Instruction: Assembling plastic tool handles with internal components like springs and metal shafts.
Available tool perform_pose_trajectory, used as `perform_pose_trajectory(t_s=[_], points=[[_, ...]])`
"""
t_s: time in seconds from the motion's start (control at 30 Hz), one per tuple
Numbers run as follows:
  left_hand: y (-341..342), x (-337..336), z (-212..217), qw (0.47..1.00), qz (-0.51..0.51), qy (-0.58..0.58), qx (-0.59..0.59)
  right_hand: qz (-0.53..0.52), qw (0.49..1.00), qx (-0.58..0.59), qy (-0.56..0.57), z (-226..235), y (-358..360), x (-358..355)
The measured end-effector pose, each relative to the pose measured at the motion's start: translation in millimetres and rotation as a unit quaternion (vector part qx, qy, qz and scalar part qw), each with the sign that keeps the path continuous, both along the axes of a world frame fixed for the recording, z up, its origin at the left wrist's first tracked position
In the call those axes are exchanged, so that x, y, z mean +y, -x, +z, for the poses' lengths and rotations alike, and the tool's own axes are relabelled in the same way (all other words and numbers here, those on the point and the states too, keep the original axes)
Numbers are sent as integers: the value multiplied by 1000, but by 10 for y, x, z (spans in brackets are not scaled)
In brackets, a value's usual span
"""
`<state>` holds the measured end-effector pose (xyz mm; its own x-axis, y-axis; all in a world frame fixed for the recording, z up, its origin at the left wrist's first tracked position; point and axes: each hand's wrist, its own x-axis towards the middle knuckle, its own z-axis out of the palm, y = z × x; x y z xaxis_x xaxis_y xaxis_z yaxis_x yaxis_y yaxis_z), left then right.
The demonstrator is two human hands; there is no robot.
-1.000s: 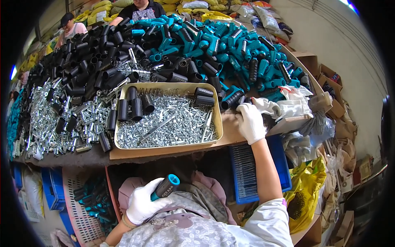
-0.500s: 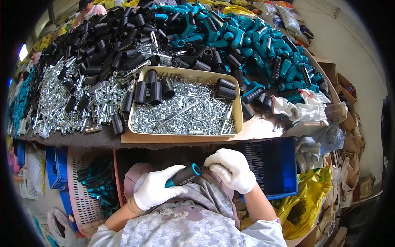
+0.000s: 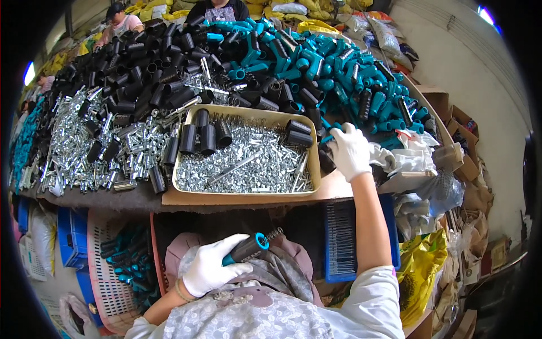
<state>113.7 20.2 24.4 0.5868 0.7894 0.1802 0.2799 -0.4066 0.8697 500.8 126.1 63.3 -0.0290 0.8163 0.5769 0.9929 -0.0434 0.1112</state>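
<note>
My left hand [image 3: 212,268], in a white glove, is closed round a black and teal cylindrical handle [image 3: 246,250] above my lap. A coil spring [image 3: 275,233] sticks out of the handle's teal-ringed end. My right hand [image 3: 349,150], gloved too, reaches over the table just right of the metal-parts tray [image 3: 245,195]. Its fingers are bent round a teal plastic part [image 3: 329,137] at the front of the teal pile; the glove hides much of that part. Small silver metal pieces, several black tubes [image 3: 208,140] and springs lie in the tray.
Black tubes [image 3: 135,73] and teal bodies [image 3: 339,68] are heaped behind the tray, with metal pins [image 3: 79,135] to its left. Below the table stand a pink basket [image 3: 107,260] and a blue bin [image 3: 389,231]. White gloves [image 3: 415,152] lie at right. Two people are across the table.
My right hand has moved from beside the handle up and forward to the teal pile. A spring now protrudes plainly from the handle, still in my left hand. The view has shifted slightly.
</note>
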Motion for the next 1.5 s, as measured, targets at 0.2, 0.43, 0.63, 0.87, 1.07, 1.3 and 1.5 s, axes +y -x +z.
perform_pose_trajectory(t_s=[0.2,0.43,0.63,0.87,1.07,1.3,1.5], points=[[26,-57,102,999,22,11,27,-122,960,-27,251,84,3,382],[108,-52,20,1000,22,-16,9,-200,973,19,115,27,-112,386],[178,-22,-38,999,45,-30,-6,-65,978,117,-159,271,-75,-157],[317,34,9,998,63,-7,-6,133,857,486,111,-93,1182,-1339],[433,20,63,996,57,-53,35,147,827,532,113,-172,1344,-1448],[621,60,28,988,10,-95,118,335,879,298,165,-16,1462,-1341],[726,147,10,987,-117,41,99,413,758,366,348,-24,1585,-1277]])
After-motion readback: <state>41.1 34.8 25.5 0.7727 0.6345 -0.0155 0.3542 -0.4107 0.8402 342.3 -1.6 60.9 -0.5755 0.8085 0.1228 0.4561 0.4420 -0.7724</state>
